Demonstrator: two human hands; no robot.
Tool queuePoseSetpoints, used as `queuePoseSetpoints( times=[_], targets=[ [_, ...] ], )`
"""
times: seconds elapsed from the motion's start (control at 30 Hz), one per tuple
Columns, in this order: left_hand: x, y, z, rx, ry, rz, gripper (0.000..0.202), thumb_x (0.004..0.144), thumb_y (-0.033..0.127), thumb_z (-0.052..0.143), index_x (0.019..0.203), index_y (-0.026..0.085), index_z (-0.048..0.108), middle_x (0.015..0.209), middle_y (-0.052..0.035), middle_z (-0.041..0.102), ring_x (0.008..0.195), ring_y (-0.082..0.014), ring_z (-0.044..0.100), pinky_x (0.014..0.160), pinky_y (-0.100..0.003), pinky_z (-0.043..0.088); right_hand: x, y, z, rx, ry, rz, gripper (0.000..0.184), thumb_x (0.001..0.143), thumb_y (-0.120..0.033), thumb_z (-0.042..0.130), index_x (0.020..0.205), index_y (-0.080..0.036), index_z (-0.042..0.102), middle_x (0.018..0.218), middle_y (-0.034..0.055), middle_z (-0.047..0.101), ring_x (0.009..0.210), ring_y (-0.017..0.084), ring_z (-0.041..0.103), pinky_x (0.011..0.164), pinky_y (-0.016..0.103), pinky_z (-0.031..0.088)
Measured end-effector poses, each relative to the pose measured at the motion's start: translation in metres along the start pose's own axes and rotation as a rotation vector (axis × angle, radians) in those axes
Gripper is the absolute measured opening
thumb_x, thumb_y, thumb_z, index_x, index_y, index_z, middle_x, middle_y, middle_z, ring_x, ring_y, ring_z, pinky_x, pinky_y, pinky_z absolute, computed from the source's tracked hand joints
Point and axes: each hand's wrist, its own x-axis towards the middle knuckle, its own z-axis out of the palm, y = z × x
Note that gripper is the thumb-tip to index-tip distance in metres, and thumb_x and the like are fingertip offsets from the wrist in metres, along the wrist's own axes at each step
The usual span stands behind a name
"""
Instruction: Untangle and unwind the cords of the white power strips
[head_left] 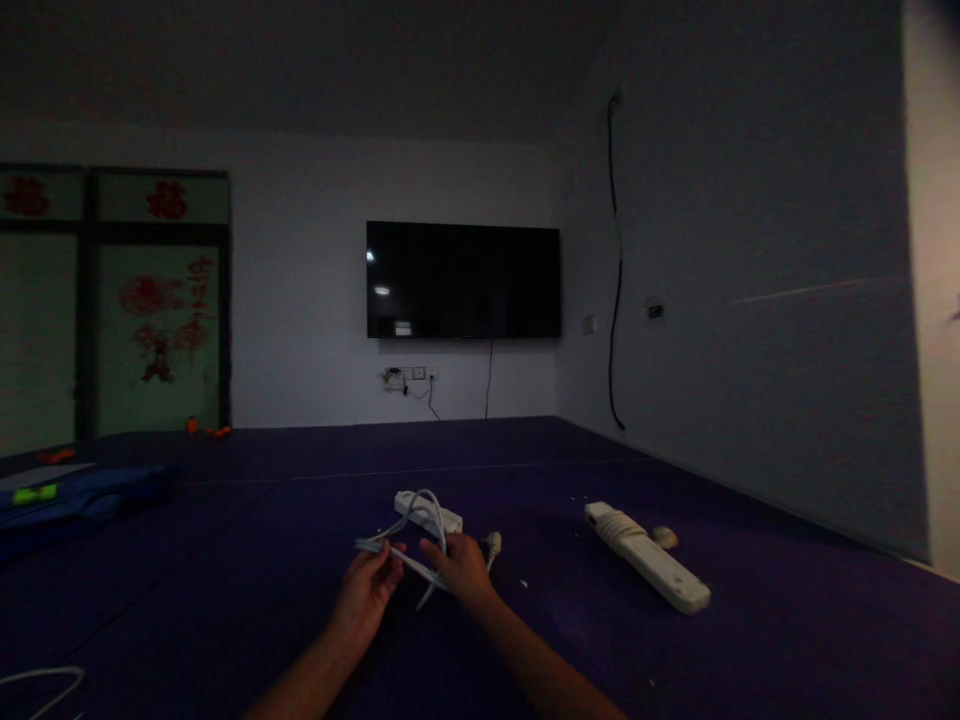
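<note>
A white power strip (429,512) lies on the dark purple floor, and its white cable (409,545) loops up toward me. My left hand (367,592) pinches a folded bundle of that cable at its left end. My right hand (463,570) is closed on the cable a little to the right, just in front of the strip. The cable's white plug (493,544) lies on the floor right beside my right hand. A second white power strip (646,556), with its own cord wound round its near end, lies apart to the right.
A black TV (463,280) hangs on the far wall above a wall socket (409,376). A blue object (79,495) lies on the floor at the left. A loose white cord (41,690) shows at the bottom left. A grey wall (750,330) runs along the right.
</note>
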Motion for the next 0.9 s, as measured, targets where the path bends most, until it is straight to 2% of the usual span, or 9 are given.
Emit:
queuePoseSetpoints(
  times=[0.2,0.37,0.5,0.57,0.67,0.77,0.83,0.9],
  targets=[
    [0.009,0.017,-0.002,-0.039,0.087,0.075,0.022,0.078,0.001,0.048,0.06,0.012,0.054,0.06,-0.002,0.06,0.046,-0.0055,0.057,0.044,-0.013,0.05,-0.005,-0.011,0.004,-0.097,0.041,-0.008,0.051,0.075,-0.06,0.041,0.051,-0.016,0.049,0.044,-0.0027,0.044,0.043,0.008,0.042,0.041,0.02,0.021],
    [0.016,0.024,-0.009,-0.018,0.119,0.115,0.021,0.078,0.004,0.049,0.059,0.013,0.053,0.058,-0.0004,0.059,0.045,-0.0047,0.055,0.044,-0.012,0.047,-0.01,-0.016,0.011,-0.007,-0.016,-0.016,0.048,0.08,-0.056,0.037,0.057,-0.016,0.05,0.045,-0.0024,0.047,0.043,0.008,0.044,0.042,0.019,0.024],
    [0.015,0.017,-0.015,0.035,0.104,0.118,0.017,0.075,0.009,0.055,0.059,0.013,0.054,0.057,-0.0005,0.061,0.041,-0.0054,0.052,0.04,-0.014,0.043,-0.012,-0.016,0.016,-0.028,0.03,-0.067,0.047,0.08,-0.054,0.039,0.055,-0.016,0.048,0.046,-0.0024,0.045,0.044,0.008,0.042,0.042,0.02,0.023],
    [0.011,0.008,-0.018,0.118,0.085,0.14,0.009,0.075,0.021,0.058,0.069,0.015,0.058,0.062,-0.001,0.064,0.046,-0.008,0.055,0.045,-0.017,0.045,-0.013,-0.016,0.017,-0.026,0.072,-0.086,0.048,0.08,-0.054,0.038,0.053,-0.016,0.047,0.046,-0.0024,0.044,0.045,0.008,0.04,0.042,0.02,0.022],
    [0.001,-0.007,-0.019,0.384,-0.054,0.138,0.029,0.071,0.042,0.058,0.084,0.017,0.062,0.074,-0.0033,0.067,0.065,-0.0163,0.062,0.06,-0.026,0.047,-0.014,-0.017,0.016,0.009,0.119,-0.094,0.049,0.081,-0.054,0.034,0.053,-0.016,0.047,0.046,-0.002,0.044,0.045,0.009,0.039,0.042,0.02,0.023],
    [-0.009,-0.016,-0.016,0.628,-0.268,0.178,0.035,0.065,0.047,0.062,0.08,0.015,0.064,0.08,-0.0047,0.068,0.081,-0.02,0.06,0.077,-0.028,0.043,-0.016,-0.018,0.015,0.022,0.156,-0.095,0.049,0.081,-0.055,0.033,0.054,-0.016,0.048,0.047,-0.0014,0.045,0.046,0.009,0.039,0.042,0.021,0.023],
    [-0.013,-0.017,-0.013,0.722,-0.364,0.179,0.033,0.065,0.046,0.063,0.077,0.016,0.064,0.079,-0.0043,0.068,0.082,-0.0208,0.06,0.078,-0.027,0.042,-0.017,-0.018,0.014,0.018,0.174,-0.097,0.049,0.081,-0.054,0.034,0.053,-0.016,0.047,0.046,-0.0013,0.045,0.046,0.009,0.039,0.043,0.021,0.024],
    [-0.014,-0.017,-0.01,0.782,-0.402,0.192,0.031,0.064,0.046,0.063,0.073,0.016,0.064,0.074,-0.0036,0.068,0.079,-0.021,0.059,0.076,-0.026,0.042,-0.017,-0.019,0.014,0.009,0.175,-0.1,0.049,0.081,-0.053,0.034,0.053,-0.016,0.047,0.046,-0.0014,0.045,0.046,0.009,0.039,0.043,0.021,0.024]
  ],
)
